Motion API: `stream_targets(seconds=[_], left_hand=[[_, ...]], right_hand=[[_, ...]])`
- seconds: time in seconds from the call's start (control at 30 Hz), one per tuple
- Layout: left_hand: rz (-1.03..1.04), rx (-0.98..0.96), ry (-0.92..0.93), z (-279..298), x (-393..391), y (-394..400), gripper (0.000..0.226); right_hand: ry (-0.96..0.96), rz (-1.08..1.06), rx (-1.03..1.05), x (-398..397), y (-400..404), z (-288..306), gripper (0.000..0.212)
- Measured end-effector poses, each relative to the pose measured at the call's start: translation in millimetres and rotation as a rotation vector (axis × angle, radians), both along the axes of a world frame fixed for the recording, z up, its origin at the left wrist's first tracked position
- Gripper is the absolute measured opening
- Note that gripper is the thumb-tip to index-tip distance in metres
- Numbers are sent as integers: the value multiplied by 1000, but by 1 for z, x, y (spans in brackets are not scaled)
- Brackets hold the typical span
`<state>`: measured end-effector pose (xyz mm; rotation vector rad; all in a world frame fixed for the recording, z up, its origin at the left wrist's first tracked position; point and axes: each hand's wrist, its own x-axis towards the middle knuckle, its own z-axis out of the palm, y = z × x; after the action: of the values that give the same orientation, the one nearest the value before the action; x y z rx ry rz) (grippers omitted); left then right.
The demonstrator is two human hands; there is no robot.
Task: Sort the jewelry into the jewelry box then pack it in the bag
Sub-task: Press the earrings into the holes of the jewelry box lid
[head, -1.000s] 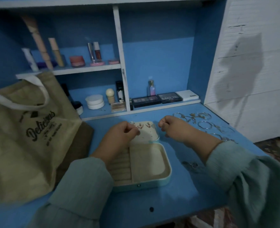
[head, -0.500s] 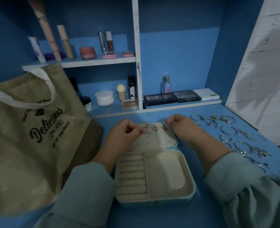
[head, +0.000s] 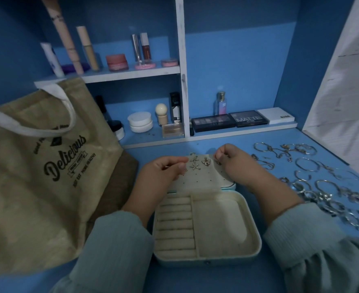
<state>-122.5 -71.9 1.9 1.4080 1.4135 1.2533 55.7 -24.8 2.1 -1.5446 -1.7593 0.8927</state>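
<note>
Step in hand: sorting, by the look of it — earrings are being fixed to the perforated earring panel (head: pixel 197 176) of the open jewelry box (head: pixel 208 227).
Left hand (head: pixel 166 170): fingers curled at the panel's left edge, pinching something small and thin; what it is cannot be told.
Right hand (head: pixel 235 163): fingertips pinched at the panel's upper right corner, on a small earring (head: pixel 217 162) that is mostly hidden.
Already mounted: 3 small earrings — 2 starfish studs (head: pixel 194 162) and 1 round piece (head: pixel 206 162) — sit in the panel's top rows.
Box interior: the ring rolls (head: pixel 175 227) on the left and the open compartment (head: pixel 221 225) on the right look bare.
Loose jewelry (head: pixel 313 178): hoops, rings and chains lie spread on the desk to the right of the box, well apart from it.
Bag: a jute tote bag (head: pixel 37 176) printed "Delicious" stands at the left, just beside the box.
Next move: likely seating this earring's post in a hole, which calls for steady fingers and a firm hold on the panel; much remains before packing.
Surface: a blue desk (head: pixel 195 280), dimly lit.
Room: blue shelves with white edges hold cosmetics, among them a "MATTE" eyeshadow palette (head: pixel 248 118); a white wall stands at the right.
</note>
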Motion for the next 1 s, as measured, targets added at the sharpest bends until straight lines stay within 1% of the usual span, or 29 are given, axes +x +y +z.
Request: stream_targets(seconds=[0.17, 0.33, 0.5, 0.6, 0.7, 0.77, 0.87, 0.93, 1.0], left_hand=[[-6, 1, -46, 0, 2, 2, 25], [-26, 39, -57, 4, 7, 0, 25], [-44, 26, -61, 15, 16, -3, 26], [-39, 35, 22, 19, 20, -7, 19], [-26, 36, 104, 18, 25, -10, 19], [-2, 26, 208, 18, 29, -11, 20], [13, 46, 343, 18, 35, -10, 21], [25, 105, 428, 17, 36, -8, 24], [92, 185, 594, 16, 36, -5, 18]], right_hand=[[47, -13, 24, 0, 1, 3, 15], [96, -34, 63, 0, -1, 9, 15], [161, -45, 112, 5, -8, 18, 15], [196, -30, 125, 11, -14, 24, 19], [232, 1, 123, 14, -19, 28, 20], [228, 14, 132, 16, -22, 31, 16], [216, 26, 160, 16, -27, 35, 16], [216, 36, 169, 16, -29, 36, 17], [210, 47, 177, 16, -31, 37, 17]])
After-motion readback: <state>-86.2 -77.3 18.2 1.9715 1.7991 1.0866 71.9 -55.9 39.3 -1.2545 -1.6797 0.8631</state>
